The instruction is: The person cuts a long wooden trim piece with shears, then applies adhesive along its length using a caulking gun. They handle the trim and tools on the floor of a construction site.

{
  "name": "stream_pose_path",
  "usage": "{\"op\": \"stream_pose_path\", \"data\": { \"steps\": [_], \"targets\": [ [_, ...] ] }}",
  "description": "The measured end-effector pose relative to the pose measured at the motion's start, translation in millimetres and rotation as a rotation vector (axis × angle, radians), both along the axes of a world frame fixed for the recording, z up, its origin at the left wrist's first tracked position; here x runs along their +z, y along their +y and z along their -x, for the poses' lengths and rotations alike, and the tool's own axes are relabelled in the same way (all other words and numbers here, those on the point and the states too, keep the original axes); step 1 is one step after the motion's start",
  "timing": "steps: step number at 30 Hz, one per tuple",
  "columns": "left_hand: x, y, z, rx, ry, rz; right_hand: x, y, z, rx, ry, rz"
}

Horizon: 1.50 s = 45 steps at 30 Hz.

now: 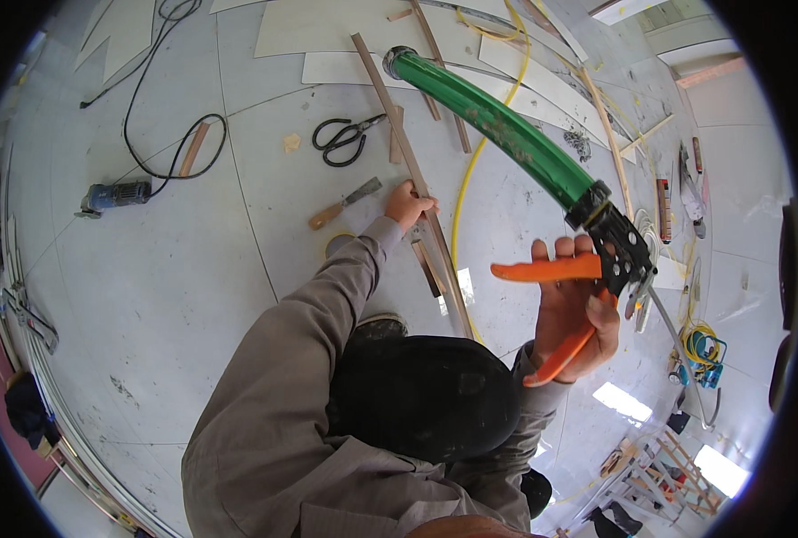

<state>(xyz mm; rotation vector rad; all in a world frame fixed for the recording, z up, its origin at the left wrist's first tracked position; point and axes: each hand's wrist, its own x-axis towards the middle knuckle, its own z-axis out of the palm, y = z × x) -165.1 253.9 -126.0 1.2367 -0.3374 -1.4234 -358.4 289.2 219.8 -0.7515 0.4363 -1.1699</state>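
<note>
My left hand [410,204] grips a long narrow wooden strip [379,90] lying lengthwise across the floor. In my right hand [567,318] is a caulking gun with orange handles [547,270], a black metal head [618,242] and a long green barrel [497,125], raised diagonally over the floor. Black-handled scissors [339,141] lie left of the strip, on a short wooden piece [397,145]. A scraper with a wooden handle [325,216] lies near my left hand, and another short wooden piece [427,269] is below it.
A blue power tool [116,195] with black cord sits at the left. White panels [282,27] and a yellow hose [461,206] lie ahead. Metal rails [22,350] line the left. Coiled yellow hose on a blue tool [702,345] and a ladder-like stand [672,471] are at the right.
</note>
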Motion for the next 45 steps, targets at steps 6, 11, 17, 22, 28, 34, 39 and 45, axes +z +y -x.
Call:
{"op": "stream_pose_path", "data": {
  "steps": [6, 11, 17, 22, 28, 34, 39, 45],
  "targets": [
    [-8.0, 3.9, -7.0, -0.066, 0.159, -0.011, -18.1, -33.2, -34.1, -0.015, 0.035, -0.032],
    [2.5, 2.7, -2.9, -0.094, 0.038, -0.011, -28.9, -52.9, -48.5, -0.032, 0.071, -0.05],
    [1.3, 6.0, -5.2, -0.077, 0.036, 0.014, -40.3, -67.8, -62.6, -0.043, 0.077, -0.091],
    [-0.1, 5.2, -4.5, -0.08, 0.022, 0.028, -52.8, -76.3, -76.0, -0.037, 0.077, -0.116],
    [-0.8, 3.8, -1.4, -0.074, 0.042, 0.028, -57.6, -73.8, -75.4, -0.009, 0.109, -0.065],
    [2.3, 3.8, -0.6, -0.044, 0.029, -0.004, -57.0, -74.8, -72.7, 0.024, 0.188, -0.032],
    [2.3, 3.6, -2.5, -0.042, 0.048, 0.001, -45.4, -70.6, -77.6, 0.014, 0.191, -0.067],
    [1.5, 1.7, -1.5, -0.041, 0.075, -0.008, -48.3, -68.2, -68.4, 0.027, 0.199, -0.074]
  ]
}}
